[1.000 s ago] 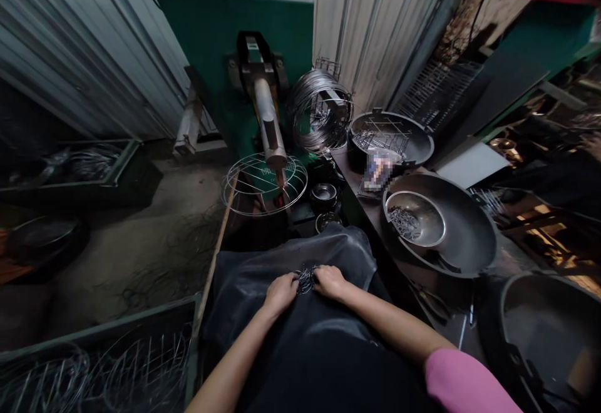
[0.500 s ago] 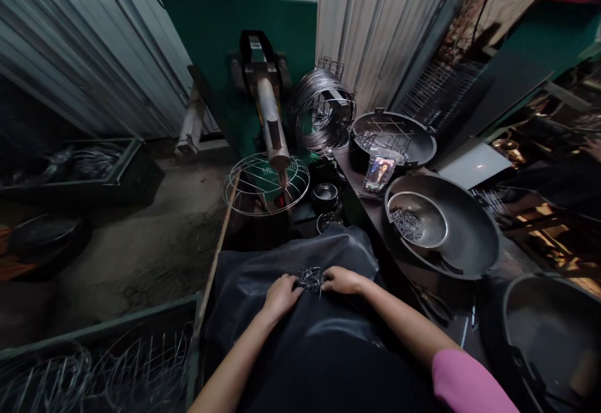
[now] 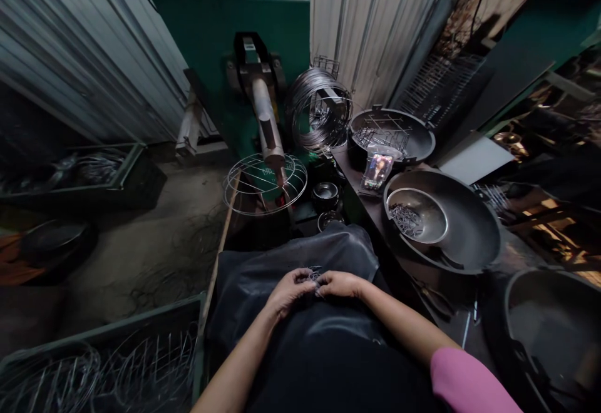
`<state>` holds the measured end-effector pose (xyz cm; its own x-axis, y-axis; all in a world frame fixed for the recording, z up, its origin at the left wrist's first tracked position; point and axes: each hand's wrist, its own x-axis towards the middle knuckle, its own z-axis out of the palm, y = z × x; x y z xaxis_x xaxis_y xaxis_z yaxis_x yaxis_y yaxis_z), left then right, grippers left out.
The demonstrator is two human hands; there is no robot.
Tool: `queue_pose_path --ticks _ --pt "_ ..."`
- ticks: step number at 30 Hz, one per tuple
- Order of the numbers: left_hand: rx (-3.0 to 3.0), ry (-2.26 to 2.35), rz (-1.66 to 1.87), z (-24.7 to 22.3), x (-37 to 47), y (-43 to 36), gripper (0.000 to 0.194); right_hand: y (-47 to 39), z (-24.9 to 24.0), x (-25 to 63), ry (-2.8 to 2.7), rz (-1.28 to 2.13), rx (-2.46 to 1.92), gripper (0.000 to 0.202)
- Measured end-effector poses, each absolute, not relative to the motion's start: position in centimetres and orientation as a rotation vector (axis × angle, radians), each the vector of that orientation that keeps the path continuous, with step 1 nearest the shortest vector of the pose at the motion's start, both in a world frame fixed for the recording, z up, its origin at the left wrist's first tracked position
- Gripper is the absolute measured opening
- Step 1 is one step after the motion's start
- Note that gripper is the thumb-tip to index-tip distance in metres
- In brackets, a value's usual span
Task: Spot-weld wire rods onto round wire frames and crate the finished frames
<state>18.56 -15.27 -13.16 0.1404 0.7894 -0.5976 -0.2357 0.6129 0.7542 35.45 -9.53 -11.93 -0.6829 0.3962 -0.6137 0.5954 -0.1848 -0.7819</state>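
Observation:
A small heap of thin metal wire pieces [image 3: 315,270] lies on the dark apron cloth [image 3: 291,251] over the lap. My left hand [image 3: 293,289] is closed on wire pieces at the heap's left side. From the right, my right hand [image 3: 339,284] pinches at the same pieces, its fingertips almost touching those of my left hand. Both hands partly hide the heap. Beyond them, a round wire rack [image 3: 230,189] hangs around the arm tip of a green machine [image 3: 197,31].
On the right bench, a steel bowl [image 3: 429,216] with wire pieces sits in a large dark pan [image 3: 474,238]. A lit phone [image 3: 377,171] stands behind it. Wire coils [image 3: 295,109] hang by the machine. Bins with wire goods [image 3: 117,178] stand at left.
My hands have come closer together over the wire heap and now cover more of it. The view has shifted slightly.

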Motion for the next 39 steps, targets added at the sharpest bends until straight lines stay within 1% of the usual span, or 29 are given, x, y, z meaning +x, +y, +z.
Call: queue_pose_path --ticks 3,6,10,13,15,18,21,24,26,29,32,36,39 --pt "0.590 1.276 0.827 -13.5 19.2 -15.1 0.037 -9.5 -11.9 35.5 2.019 -1.887 1.097 0.019" --pt "0.756 1.336 0.831 -13.4 19.4 -15.0 0.028 -9.5 -11.9 35.6 2.102 -1.776 1.061 0.019" --pt "0.986 1.382 0.829 -13.1 19.4 -15.0 0.026 -9.7 -12.4 35.6 2.181 -1.679 0.991 0.017" --pt "1.035 1.383 0.814 -13.2 19.4 -15.1 0.026 -9.4 -12.3 35.7 2.202 -1.654 1.000 0.017" --pt "0.956 1.424 0.845 -13.5 19.4 -15.0 0.023 -9.1 -11.7 35.8 2.280 -1.552 1.145 0.019" --pt "0.709 1.486 0.937 -13.9 19.4 -14.9 0.024 -8.8 -10.4 35.9 2.456 -1.350 1.355 0.026" --pt "0.505 1.464 0.998 -13.8 19.3 -14.7 0.025 -9.1 -9.8 35.4 2.592 -1.210 1.263 0.035" --pt "0.357 1.424 1.031 -13.3 19.1 -14.6 0.022 -9.7 -10.4 34.7 2.679 -1.023 1.116 0.027" --pt "0.272 1.412 1.043 -13.2 18.8 -14.7 0.021 -9.9 -11.1 34.4 2.696 -0.935 1.075 0.025" --pt "0.200 1.400 1.010 -13.4 18.4 -15.2 0.021 -9.8 -11.5 34.5 2.683 -0.877 1.044 0.025" --pt "0.183 1.420 0.994 -13.8 18.3 -15.6 0.020 -9.4 -10.8 34.9 2.634 -0.850 1.057 0.023" --pt "0.210 1.430 1.058 -13.5 18.5 -15.3 0.020 -9.2 -9.7 34.6 2.679 -0.921 1.117 0.034" --pt "0.201 1.375 1.120 -12.7 19.0 -14.6 0.021 -9.5 -9.5 33.5 2.716 -0.960 1.175 0.023"
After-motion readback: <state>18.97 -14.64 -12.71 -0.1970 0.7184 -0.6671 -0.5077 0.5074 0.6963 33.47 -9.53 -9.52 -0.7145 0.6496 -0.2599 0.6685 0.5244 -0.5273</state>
